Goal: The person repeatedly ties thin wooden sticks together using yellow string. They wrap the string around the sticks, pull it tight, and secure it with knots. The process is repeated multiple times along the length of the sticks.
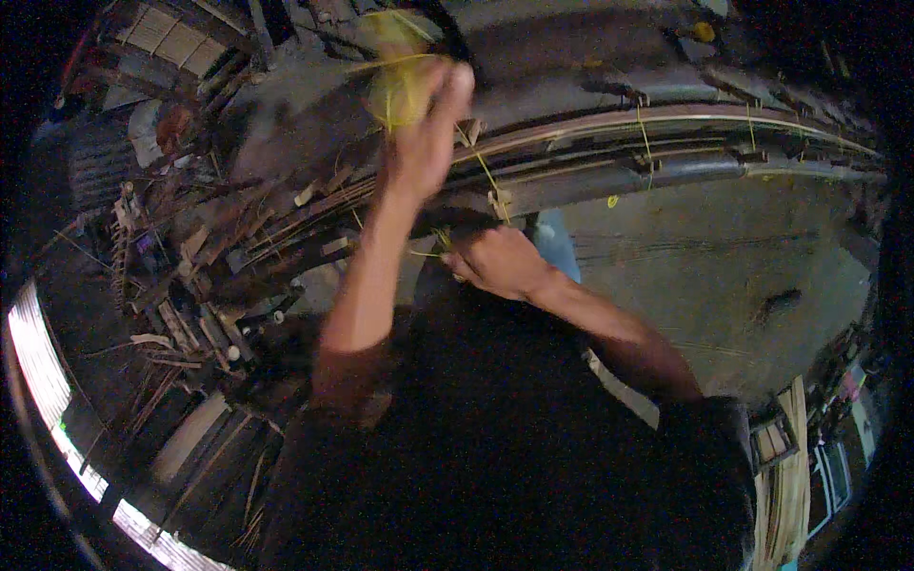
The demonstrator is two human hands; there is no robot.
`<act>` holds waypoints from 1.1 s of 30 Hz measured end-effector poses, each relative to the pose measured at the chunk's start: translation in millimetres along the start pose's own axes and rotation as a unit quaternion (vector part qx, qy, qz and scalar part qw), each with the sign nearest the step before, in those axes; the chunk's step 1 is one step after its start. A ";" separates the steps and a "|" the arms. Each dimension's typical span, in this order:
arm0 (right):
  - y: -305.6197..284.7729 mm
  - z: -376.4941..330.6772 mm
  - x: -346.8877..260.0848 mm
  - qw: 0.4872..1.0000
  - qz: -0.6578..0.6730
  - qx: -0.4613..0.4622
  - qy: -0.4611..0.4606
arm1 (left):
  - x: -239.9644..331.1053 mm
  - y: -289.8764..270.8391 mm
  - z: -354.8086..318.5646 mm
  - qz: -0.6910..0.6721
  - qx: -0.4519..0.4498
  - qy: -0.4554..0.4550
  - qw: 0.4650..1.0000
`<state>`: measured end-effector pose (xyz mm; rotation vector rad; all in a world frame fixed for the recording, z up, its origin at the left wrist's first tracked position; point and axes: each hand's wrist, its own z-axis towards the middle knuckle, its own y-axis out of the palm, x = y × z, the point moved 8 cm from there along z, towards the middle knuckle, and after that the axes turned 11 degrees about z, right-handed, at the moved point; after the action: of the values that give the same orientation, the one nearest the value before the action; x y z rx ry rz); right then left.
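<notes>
My left hand (430,133) is raised over the far side of the work, smeared by motion, with its fingers closed round a blurred bundle of yellow string (395,90). Close to my body, my right hand (500,262) is closed on a thin yellow string (427,253), whose loose ends stick out beside the thumb. Just beyond it runs a long bundle of thin wooden strips (571,136), curved by the lens. Yellow ties (644,133) cross the bundle at several places. A small wooden block (500,203) sits at the near edge, by a slanting string.
Wood scraps and sticks (205,328) crowd the left side. A dark pipe-like length (685,173) lies along the strips' near side. Bare floor (705,257) stretches to the right. Pale boards (785,485) stand at lower right. A small yellow object (703,32) lies at the far right.
</notes>
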<state>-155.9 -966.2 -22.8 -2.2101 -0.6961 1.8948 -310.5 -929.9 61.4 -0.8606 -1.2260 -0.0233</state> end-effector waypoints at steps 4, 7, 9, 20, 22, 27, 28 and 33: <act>6.1 -4.3 11.5 0.978 -0.137 -0.154 0.018 | -120.9 73.4 55.1 -0.123 -0.175 -0.194 0.957; -6.2 -17.7 -31.6 0.970 -0.215 0.026 -0.108 | -116.9 68.5 80.6 -0.035 -0.289 -0.108 0.951; -6.7 -30.1 -67.4 0.992 0.024 0.086 -0.094 | -142.6 21.4 102.6 0.107 -0.343 -0.005 0.933; -12.2 40.8 -157.1 0.952 0.171 0.185 0.172 | -120.8 -149.8 -117.1 0.192 -0.142 0.135 0.962; -30.6 102.2 -250.7 0.967 -0.248 0.020 -0.045 | -143.6 -125.6 -131.1 0.320 -0.022 0.216 0.922; -9.7 213.6 -245.6 0.955 -0.151 -0.001 -0.254 | -152.9 -121.3 -109.6 0.267 -0.021 0.019 0.963; -26.1 223.7 -230.9 0.967 -0.082 0.012 -0.241 | -154.6 -117.0 -106.8 0.292 -0.090 -0.016 0.952; -21.4 248.3 5.7 0.974 -0.166 0.082 0.132 | -141.5 -117.6 -116.7 0.273 -0.015 0.034 0.961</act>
<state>-400.1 -990.4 -66.9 -2.0390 -0.7726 1.4138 -322.9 -1139.2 2.2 -1.1908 -0.8931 0.3719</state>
